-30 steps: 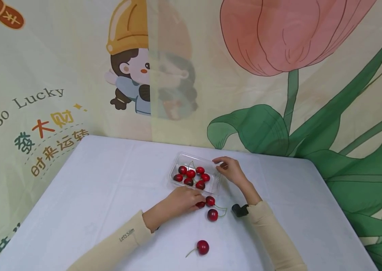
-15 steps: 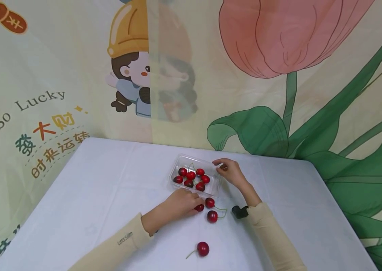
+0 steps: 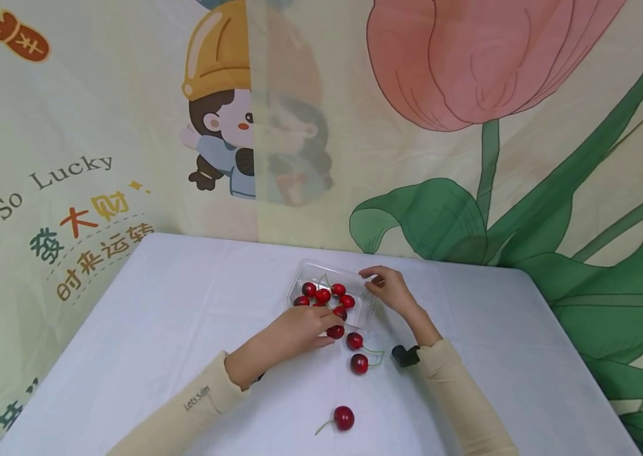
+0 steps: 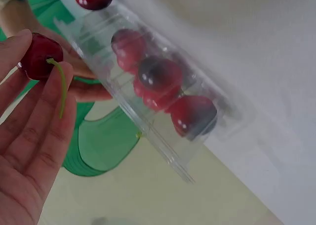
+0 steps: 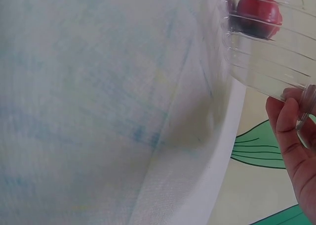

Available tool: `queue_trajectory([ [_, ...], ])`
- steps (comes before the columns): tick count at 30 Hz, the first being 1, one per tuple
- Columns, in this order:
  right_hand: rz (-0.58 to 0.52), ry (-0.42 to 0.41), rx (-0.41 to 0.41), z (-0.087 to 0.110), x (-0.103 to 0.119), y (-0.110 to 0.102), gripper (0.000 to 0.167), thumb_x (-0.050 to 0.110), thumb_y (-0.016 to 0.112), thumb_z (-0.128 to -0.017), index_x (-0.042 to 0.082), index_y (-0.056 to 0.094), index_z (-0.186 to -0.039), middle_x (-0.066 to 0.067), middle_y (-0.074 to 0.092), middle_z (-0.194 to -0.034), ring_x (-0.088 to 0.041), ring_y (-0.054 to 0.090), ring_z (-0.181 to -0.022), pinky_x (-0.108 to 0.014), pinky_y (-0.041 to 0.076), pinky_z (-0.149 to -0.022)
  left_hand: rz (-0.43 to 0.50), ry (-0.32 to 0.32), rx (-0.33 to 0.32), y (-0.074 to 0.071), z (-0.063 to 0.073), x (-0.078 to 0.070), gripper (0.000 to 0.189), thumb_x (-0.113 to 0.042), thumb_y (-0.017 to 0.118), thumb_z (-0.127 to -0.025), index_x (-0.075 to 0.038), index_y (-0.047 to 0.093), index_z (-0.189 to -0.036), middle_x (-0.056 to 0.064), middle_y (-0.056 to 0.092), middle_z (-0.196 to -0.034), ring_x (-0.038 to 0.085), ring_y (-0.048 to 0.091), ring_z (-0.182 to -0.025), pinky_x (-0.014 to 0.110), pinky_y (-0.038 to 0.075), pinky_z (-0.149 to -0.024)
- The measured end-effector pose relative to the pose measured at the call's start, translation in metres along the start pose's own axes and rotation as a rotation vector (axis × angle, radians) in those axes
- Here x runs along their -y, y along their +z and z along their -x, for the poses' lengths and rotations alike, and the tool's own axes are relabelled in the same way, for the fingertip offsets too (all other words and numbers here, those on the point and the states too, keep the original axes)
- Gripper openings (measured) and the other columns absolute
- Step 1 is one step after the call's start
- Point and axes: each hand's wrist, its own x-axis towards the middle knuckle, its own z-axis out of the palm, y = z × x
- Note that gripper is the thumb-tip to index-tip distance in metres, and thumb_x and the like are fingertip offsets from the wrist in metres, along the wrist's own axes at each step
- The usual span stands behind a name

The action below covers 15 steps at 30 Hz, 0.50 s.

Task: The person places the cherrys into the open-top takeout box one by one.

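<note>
My left hand (image 3: 292, 334) pinches a dark red cherry (image 4: 39, 58) between thumb and fingers, its green stem hanging down in the left wrist view. In the head view that hand is at the near side of a clear plastic box (image 3: 362, 311), covering part of it. Several red cherries (image 3: 322, 296) lie inside the box. At the box's far right corner is my right hand (image 3: 392, 292). The right wrist view has its thumb and fingers (image 5: 287, 121) gripping the rim, one side each.
Two cherries (image 3: 358, 363) with stems lie on the white tablecloth (image 3: 184, 329) just in front of the box. Another single cherry (image 3: 344, 418) rests nearer the front. Behind the table hangs a printed cloth (image 3: 310, 215).
The left hand has lifted its cherry off the table and moved it up toward the near edge of the box. The right hand stays at the box's corner.
</note>
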Motion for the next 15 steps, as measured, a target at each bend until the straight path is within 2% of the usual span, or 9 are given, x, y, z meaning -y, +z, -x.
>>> queue_trajectory([
  [7,0.01,-0.021,-0.017,0.001,0.0,0.001,0.024,-0.007,0.066,-0.087,-0.006,0.068,-0.112,-0.021,0.068,-0.109,-0.033,0.066,-0.092,-0.044,0.056,-0.082,0.103,-0.06,-0.051,-0.008,-0.005,0.019,0.028,-0.018,0.078,-0.083,-0.007,0.07,-0.108,0.006,0.07,-0.101,0.017,0.067,-0.092,0.025,0.056,-0.079],
  [15,0.007,0.022,-0.01,-0.001,0.0,0.001,0.025,-0.005,0.066,-0.088,-0.004,0.068,-0.113,-0.02,0.068,-0.112,-0.033,0.066,-0.094,-0.045,0.055,-0.084,0.154,-0.113,-0.054,0.001,-0.026,0.038,0.029,-0.015,0.078,-0.083,-0.004,0.07,-0.109,0.008,0.069,-0.096,0.017,0.066,-0.082,0.024,0.056,-0.074],
])
